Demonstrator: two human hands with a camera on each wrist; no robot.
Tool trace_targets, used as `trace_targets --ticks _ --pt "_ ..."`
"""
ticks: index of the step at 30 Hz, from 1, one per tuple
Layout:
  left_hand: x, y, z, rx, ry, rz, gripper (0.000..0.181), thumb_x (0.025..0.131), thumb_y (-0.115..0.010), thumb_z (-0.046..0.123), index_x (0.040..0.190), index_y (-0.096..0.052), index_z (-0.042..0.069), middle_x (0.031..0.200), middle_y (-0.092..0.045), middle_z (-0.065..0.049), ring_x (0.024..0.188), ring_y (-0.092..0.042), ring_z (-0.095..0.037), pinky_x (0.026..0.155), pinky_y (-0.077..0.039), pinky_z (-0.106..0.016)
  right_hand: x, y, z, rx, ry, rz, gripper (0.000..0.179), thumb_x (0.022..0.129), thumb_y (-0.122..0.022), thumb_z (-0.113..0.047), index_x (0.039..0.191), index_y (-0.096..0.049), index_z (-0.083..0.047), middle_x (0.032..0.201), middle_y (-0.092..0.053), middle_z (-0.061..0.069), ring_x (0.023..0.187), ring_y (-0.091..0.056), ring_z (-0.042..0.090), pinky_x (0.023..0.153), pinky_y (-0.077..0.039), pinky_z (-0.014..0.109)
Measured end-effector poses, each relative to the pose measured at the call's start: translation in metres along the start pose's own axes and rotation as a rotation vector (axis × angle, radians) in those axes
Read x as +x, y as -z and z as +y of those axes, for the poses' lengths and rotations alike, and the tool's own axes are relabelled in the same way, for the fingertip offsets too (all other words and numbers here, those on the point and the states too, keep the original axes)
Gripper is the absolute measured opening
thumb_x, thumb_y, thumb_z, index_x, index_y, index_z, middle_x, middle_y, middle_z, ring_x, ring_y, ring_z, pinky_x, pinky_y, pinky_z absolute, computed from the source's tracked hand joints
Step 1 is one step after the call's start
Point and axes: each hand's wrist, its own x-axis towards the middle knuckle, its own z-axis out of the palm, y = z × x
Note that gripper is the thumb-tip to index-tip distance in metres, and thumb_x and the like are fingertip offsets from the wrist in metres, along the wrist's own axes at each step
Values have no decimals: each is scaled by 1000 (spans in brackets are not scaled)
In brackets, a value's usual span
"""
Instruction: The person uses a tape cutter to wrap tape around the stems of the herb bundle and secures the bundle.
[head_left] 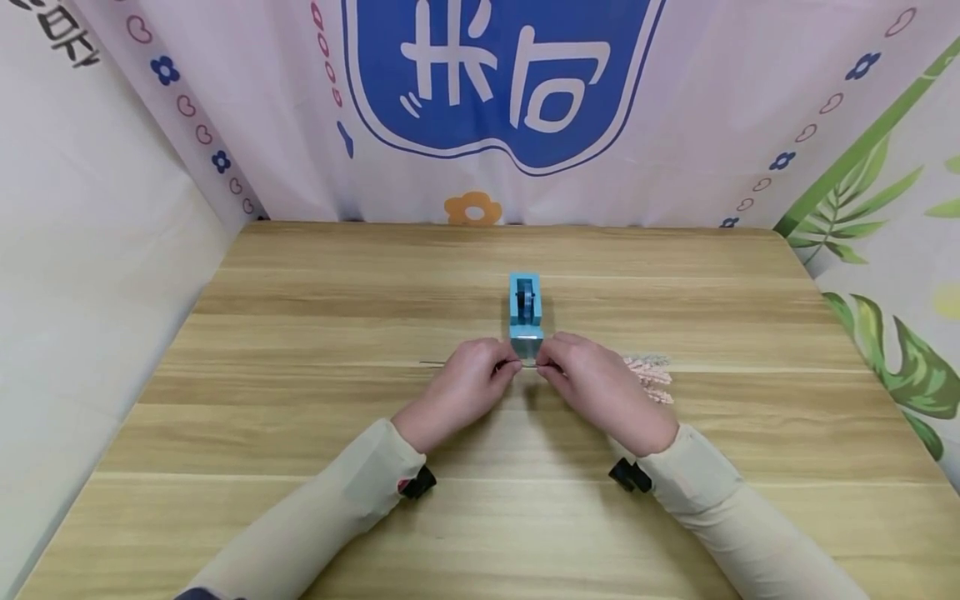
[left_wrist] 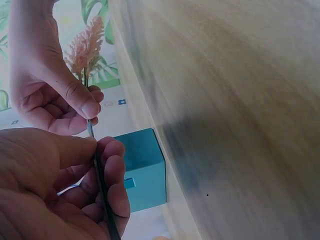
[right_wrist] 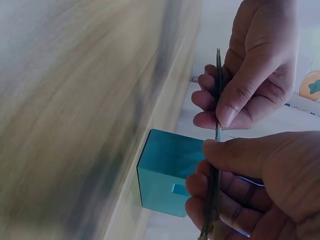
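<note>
The flower bunch (head_left: 651,379) is held just off the worktop (head_left: 337,292), a little beyond its centre toward the far edge. Its thin dark stems (head_left: 431,363) run roughly parallel to that edge, the pale pink heads pointing to the right edge and the bare ends to the left. The left hand (head_left: 471,377) pinches the stems between thumb and forefinger, its other fingers curled loosely along them. The right hand (head_left: 592,379) does the same nearer the heads – the two sets of fingertips are close together, with only a short length of stem showing between them. That length looks paler and glossy; whether tape goes around it I cannot tell.

Directly beyond the fingers stands a blue tape dispenser (head_left: 527,332), upright on the worktop, its front end toward the near edge and its roll between the side walls. It sits about midway between the left and right edges.

Both forearms reach in from the near edge in light sleeves (head_left: 300,517), a small black camera (head_left: 417,482) at each cuff. Behind the far edge hangs a printed cloth (head_left: 502,187) – blue emblem, white characters, an orange flower.
</note>
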Motion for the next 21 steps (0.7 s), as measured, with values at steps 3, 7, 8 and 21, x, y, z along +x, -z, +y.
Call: trace_targets --ticks 3,7,8,21 --pt "0 0 -1 2 -19 4 14 103 -67 11 103 -78 3 92 -74 -5 77 -59 -14 71 -52 -28 0 0 1 17 -1 -8 4 98 -71 -6 97 -73 -10 91 -68 -1 80 -58 11 72 -53 30" --pt "1 0 -3 -5 -58 27 12 101 -69 10 99 -78 3 89 -73 -4 77 -59 -14 71 -52 -27 1 -1 2 40 -6 -28 1 99 -72 -9 99 -73 -9 90 -66 -1 81 -58 11 73 -53 30" --pt "1 0 -3 -6 -63 30 11 101 -69 10 98 -78 3 89 -73 -4 77 -59 -14 72 -52 -27 1 -1 2 41 -3 -30 2 100 -71 -10 98 -72 -9 89 -65 -1 80 -57 12 72 -52 30" --pt "4 1 -4 -4 -45 27 6 99 -72 9 98 -77 7 89 -70 -3 78 -58 -14 72 -52 -27 1 -1 4 18 -7 -2 9 102 -68 -10 99 -76 -8 90 -67 0 81 -58 12 73 -53 30"
